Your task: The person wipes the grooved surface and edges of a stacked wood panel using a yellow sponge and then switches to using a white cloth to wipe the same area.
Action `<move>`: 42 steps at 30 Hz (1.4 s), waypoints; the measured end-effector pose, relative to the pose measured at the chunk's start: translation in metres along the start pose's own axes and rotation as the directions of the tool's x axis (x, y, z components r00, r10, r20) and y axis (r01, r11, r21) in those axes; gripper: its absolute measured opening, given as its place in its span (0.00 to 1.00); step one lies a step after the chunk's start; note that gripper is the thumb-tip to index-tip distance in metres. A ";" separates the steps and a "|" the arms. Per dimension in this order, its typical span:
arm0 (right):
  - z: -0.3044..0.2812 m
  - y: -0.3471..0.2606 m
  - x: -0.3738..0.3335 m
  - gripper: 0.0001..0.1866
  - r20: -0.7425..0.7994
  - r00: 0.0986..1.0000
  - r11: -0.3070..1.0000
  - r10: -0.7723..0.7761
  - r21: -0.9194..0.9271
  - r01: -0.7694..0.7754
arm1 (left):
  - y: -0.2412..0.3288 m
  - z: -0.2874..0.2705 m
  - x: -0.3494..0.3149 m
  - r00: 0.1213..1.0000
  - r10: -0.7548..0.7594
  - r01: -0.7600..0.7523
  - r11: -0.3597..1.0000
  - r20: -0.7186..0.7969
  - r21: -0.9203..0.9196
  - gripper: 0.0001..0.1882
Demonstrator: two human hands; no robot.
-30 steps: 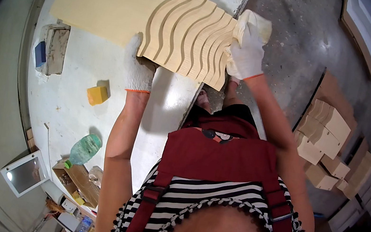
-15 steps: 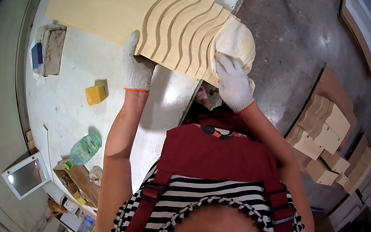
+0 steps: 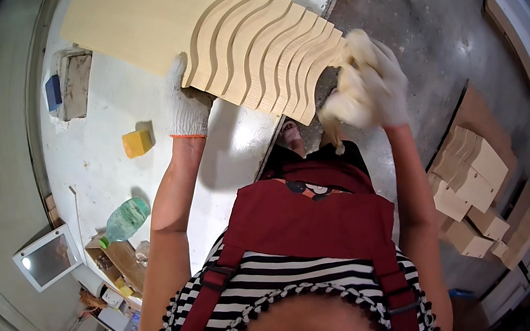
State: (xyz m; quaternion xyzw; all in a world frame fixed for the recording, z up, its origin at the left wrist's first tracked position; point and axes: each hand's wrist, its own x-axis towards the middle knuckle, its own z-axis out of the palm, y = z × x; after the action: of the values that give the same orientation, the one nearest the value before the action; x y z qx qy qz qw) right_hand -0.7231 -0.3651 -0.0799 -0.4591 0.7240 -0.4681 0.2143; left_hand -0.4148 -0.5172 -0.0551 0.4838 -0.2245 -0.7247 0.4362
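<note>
A pale wooden panel (image 3: 140, 13) with a stepped, wavy carved end lies across the white table (image 3: 109, 104), its carved part reaching past the table's right edge. My left hand (image 3: 190, 103), in a white knit glove, grips the panel's near edge, thumb on top and the other fingers hidden underneath. Off the carved end, my gloved right hand (image 3: 390, 81) is closed on a cream cloth (image 3: 350, 103) that hangs down in folds. Both the hand and the cloth are smeared by motion, and the cloth's upper part is close to the panel's tip.
On the table are a yellow block (image 3: 136, 143), a green plastic bottle (image 3: 127, 219) and a blue block (image 3: 52, 93) beside a worn, dirty-looking block (image 3: 77, 86). A white-framed mirror-like panel (image 3: 49, 258) stands lower left. Cut wooden pieces (image 3: 478, 184) are stacked on the floor at right.
My right hand has lifted the cloth off the panel's carved end and moved it right and away, baring that end. The panel has shifted slightly left, my left hand still on it.
</note>
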 end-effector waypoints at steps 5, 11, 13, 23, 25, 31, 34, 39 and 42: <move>0.071 0.025 -0.003 0.32 -0.089 0.979 0.875 -0.186 -0.468 0.124 | -0.004 0.003 0.005 1.000 0.020 -0.021 0.999 -0.017 -0.035 0.26; 0.076 0.010 -0.039 0.28 0.201 0.956 0.740 -0.212 -0.606 0.292 | -0.004 0.003 0.000 0.999 0.032 -0.034 0.996 -0.036 -0.078 0.25; 0.082 0.017 -0.058 0.28 0.225 0.953 0.779 -0.205 -0.552 0.298 | -0.004 0.002 0.002 0.999 0.021 -0.023 0.998 -0.025 -0.059 0.25; 0.053 0.016 -0.123 0.28 0.394 0.861 0.845 -0.323 -0.290 0.450 | -0.005 0.001 0.001 1.000 0.024 -0.023 0.999 0.011 -0.034 0.28; 0.038 0.023 -0.139 0.24 0.493 0.810 0.861 -0.317 -0.209 0.464 | -0.006 -0.003 0.003 1.000 0.015 -0.015 1.000 -0.001 -0.026 0.29; -0.003 0.039 -0.083 0.19 0.040 0.986 0.967 0.163 0.193 -0.167 | -0.001 0.008 -0.004 0.999 0.027 -0.028 0.999 -0.037 -0.030 0.28; 0.014 0.024 -0.009 0.26 -0.059 0.994 0.988 -0.088 -0.136 0.080 | 0.000 0.004 -0.002 1.000 0.019 -0.019 1.000 0.021 0.004 0.26; 0.063 0.035 -0.004 0.33 -0.034 0.983 0.867 -0.183 -0.476 0.145 | -0.004 0.006 -0.001 0.999 0.045 -0.046 0.999 -0.018 -0.024 0.25; 0.067 0.034 -0.006 0.31 -0.021 0.963 0.820 -0.270 -0.528 0.219 | -0.004 0.003 -0.001 0.999 0.044 -0.045 0.997 -0.018 -0.061 0.24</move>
State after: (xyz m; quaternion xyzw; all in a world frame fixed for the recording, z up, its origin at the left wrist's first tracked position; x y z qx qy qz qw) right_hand -0.6862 -0.3871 -0.1417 -0.5662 0.7679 -0.2991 -0.0146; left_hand -0.4190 -0.5143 -0.0562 0.4712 -0.2092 -0.7173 0.4687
